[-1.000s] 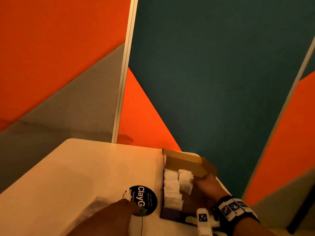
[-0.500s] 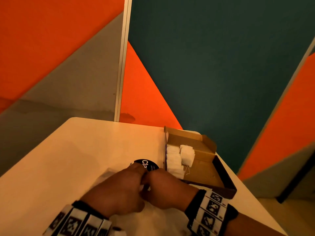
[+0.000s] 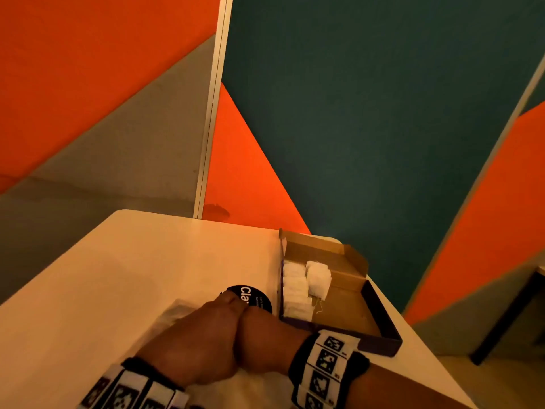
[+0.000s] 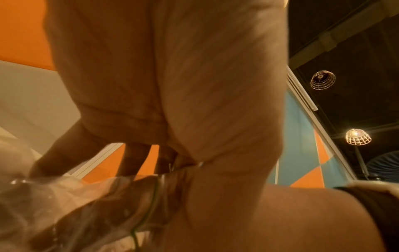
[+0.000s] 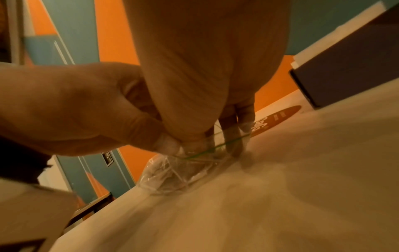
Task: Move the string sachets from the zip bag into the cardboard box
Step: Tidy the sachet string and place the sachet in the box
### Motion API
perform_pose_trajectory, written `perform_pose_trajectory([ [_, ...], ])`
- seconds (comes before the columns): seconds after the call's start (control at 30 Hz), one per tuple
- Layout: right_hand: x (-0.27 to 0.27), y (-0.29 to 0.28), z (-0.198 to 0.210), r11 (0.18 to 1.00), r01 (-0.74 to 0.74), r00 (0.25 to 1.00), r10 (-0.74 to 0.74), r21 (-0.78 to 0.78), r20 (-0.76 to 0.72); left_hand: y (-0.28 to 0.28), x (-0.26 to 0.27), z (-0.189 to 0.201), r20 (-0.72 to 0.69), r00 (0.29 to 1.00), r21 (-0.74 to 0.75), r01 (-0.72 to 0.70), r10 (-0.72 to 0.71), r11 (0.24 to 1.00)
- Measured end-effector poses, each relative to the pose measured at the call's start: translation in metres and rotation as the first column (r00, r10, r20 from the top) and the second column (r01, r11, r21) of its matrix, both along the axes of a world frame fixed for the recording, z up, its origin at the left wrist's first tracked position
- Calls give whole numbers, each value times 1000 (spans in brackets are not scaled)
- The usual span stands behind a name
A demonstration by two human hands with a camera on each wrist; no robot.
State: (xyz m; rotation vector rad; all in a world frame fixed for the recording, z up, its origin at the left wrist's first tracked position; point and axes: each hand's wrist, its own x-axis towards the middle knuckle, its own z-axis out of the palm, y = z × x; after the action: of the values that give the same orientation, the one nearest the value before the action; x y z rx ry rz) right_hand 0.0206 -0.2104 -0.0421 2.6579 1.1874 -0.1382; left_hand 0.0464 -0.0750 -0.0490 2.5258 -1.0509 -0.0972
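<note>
The clear zip bag (image 3: 172, 315) lies on the white table, near the middle. My left hand (image 3: 222, 307) pinches the bag's rim (image 5: 167, 145) and holds the mouth up. Pressed against it, my right hand (image 3: 258, 320) has its fingers (image 5: 232, 136) reaching straight down through the green zip line into the bag. In the left wrist view they show through the plastic (image 4: 97, 204). I see no sachet in them. The open cardboard box (image 3: 351, 308) stands to the right. Several white string sachets (image 3: 295, 290) are stacked along its left wall, with one (image 3: 318, 278) leaning beside them.
A round black sticker (image 3: 256, 298) sits on the table between the hands and the box. The table's right edge (image 3: 424, 361) runs just behind the box. Orange, grey and teal wall panels rise behind the table.
One second ago my right hand was in the box by the sachets. It has come back to the bag beside the left hand and its fingers have gone into the mouth.
</note>
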Motion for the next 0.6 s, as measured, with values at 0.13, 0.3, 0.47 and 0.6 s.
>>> perform_pose_trajectory([
  [0.13, 11, -9, -25, 977, 120, 989, -133, 175, 65, 0, -3, 3, 1, 1000, 11, 13, -13, 1000],
  [0.3, 11, -8, -34, 935, 189, 964, -234, 299, 123, 2, -2, 5, -17, 999, 24, 30, -30, 999],
  [0.47, 8, -7, -36, 971, 197, 969, -215, 138, 123, 2, -2, 3, -22, 1000, 31, 16, -16, 999],
  [0.6, 3, -3, -25, 964, 243, 944, -261, 108, 200, 3, -4, 5, -31, 999, 20, 10, -10, 1000],
])
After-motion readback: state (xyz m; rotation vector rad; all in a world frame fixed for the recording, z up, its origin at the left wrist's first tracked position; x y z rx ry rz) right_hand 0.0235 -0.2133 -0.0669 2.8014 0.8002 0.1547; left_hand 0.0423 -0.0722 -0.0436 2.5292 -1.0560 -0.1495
